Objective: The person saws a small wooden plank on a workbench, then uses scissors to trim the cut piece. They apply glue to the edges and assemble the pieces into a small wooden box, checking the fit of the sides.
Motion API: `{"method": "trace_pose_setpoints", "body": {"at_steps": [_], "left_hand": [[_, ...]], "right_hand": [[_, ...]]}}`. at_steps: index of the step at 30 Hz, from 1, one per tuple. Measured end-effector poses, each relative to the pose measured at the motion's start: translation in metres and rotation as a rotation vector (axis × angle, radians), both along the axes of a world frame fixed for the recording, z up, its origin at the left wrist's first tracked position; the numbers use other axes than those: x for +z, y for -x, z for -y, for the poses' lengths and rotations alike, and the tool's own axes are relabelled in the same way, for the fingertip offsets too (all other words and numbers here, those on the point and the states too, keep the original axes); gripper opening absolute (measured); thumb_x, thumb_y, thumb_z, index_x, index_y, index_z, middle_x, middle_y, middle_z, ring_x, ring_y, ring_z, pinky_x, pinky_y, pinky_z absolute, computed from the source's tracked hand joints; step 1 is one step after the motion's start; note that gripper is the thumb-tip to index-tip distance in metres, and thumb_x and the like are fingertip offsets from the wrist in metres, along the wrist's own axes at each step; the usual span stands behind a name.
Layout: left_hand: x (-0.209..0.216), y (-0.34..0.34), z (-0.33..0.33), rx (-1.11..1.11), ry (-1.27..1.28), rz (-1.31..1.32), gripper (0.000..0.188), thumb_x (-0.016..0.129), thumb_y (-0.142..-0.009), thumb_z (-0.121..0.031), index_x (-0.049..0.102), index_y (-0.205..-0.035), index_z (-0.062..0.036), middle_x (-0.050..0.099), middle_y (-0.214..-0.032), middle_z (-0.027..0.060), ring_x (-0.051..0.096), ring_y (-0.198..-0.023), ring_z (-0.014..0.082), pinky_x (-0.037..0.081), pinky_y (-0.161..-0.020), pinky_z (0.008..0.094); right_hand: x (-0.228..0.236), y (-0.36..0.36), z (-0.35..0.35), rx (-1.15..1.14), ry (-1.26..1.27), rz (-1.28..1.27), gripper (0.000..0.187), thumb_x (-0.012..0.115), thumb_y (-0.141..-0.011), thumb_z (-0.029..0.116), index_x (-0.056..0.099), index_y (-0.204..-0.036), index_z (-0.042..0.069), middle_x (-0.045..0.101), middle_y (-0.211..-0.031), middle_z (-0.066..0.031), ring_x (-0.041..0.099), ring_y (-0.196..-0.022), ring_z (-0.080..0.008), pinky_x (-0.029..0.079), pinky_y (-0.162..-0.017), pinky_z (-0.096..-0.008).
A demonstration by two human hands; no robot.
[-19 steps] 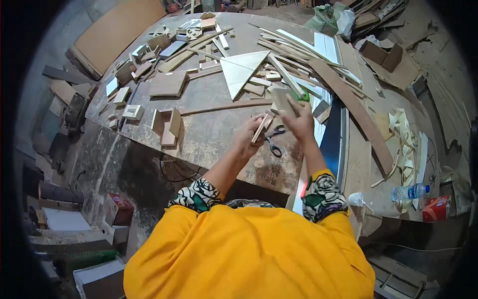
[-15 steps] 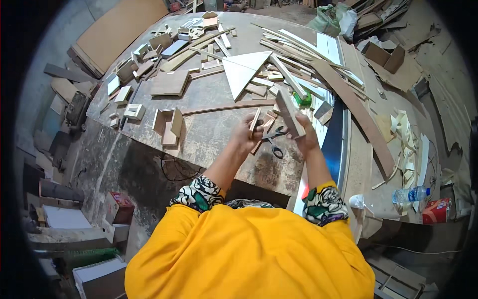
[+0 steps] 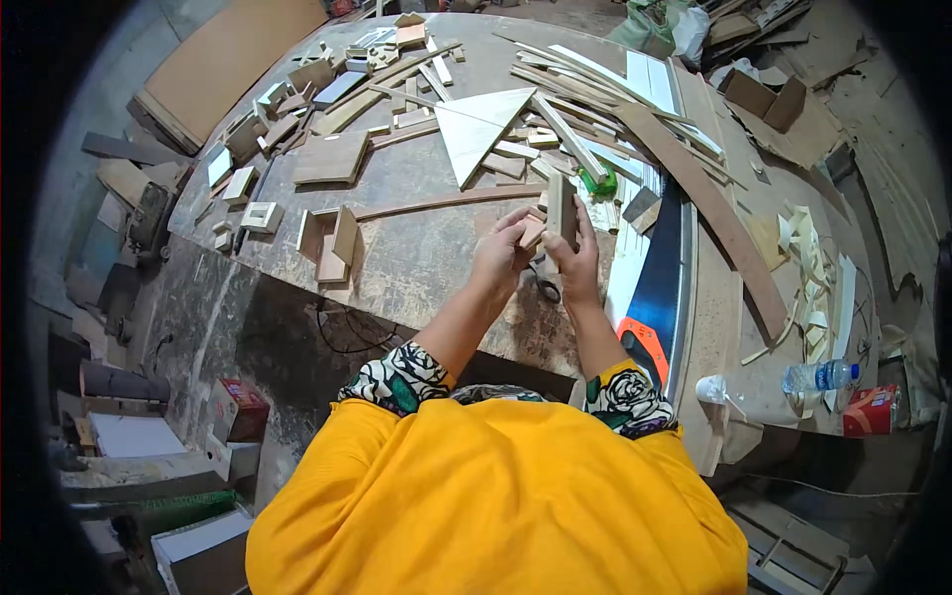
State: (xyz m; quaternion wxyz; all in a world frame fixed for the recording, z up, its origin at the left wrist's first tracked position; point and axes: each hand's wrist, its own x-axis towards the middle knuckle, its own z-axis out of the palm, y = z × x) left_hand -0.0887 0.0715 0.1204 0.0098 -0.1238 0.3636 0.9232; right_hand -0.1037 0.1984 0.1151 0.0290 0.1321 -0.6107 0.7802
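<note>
Over the near part of the workbench, my left hand (image 3: 501,260) is closed on a small wooden piece (image 3: 533,230). My right hand (image 3: 578,266) grips a narrow wooden board (image 3: 561,208), held upright with its edge toward me. The two pieces meet or nearly meet between my hands; whether they touch is hard to tell. Below them lies a pair of black-handled scissors (image 3: 546,284), partly covered by my hands. To the left of my hands stands a small open wooden box (image 3: 330,245). A thin brown strip (image 3: 451,201) runs from it toward my left hand.
A white triangular board (image 3: 479,134) lies beyond my hands, with a pile of wood strips (image 3: 585,109) to its right. Small wooden boxes and offcuts crowd the bench's far left. An orange-handled tool (image 3: 645,347) and a plastic bottle (image 3: 818,377) are on the right.
My hands have come closer together, bringing the small piece up to the board. The board has turned more upright. The orange-handled tool shows more fully beside my right forearm.
</note>
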Motion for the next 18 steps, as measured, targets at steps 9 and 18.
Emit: {"method": "trace_pose_setpoints", "body": {"at_steps": [9, 18], "left_hand": [[-0.013, -0.015, 0.000, -0.217, 0.507, -0.106, 0.041, 0.053, -0.078, 0.003, 0.054, -0.120, 0.0022, 0.062, -0.105, 0.0079, 0.062, -0.086, 0.0153, 0.051, -0.076, 0.0279], [-0.035, -0.017, -0.003, -0.056, 0.861, -0.417, 0.019, 0.055, -0.087, -0.002, 0.062, -0.104, 0.0003, 0.065, -0.085, 0.0015, 0.054, -0.079, 0.0066, 0.045, -0.070, 0.0247]], "right_hand": [[-0.008, 0.007, -0.016, 0.026, -0.012, 0.027, 0.077, 0.069, -0.075, 0.026, 0.036, -0.139, -0.002, 0.046, -0.130, -0.0164, 0.048, -0.117, -0.0232, 0.039, -0.098, -0.0342], [-0.017, 0.004, -0.022, -0.045, -0.470, -0.171, 0.075, 0.075, -0.070, 0.038, 0.048, -0.136, 0.018, 0.049, -0.117, -0.0182, 0.055, -0.106, -0.0306, 0.046, -0.089, -0.0377]]}}
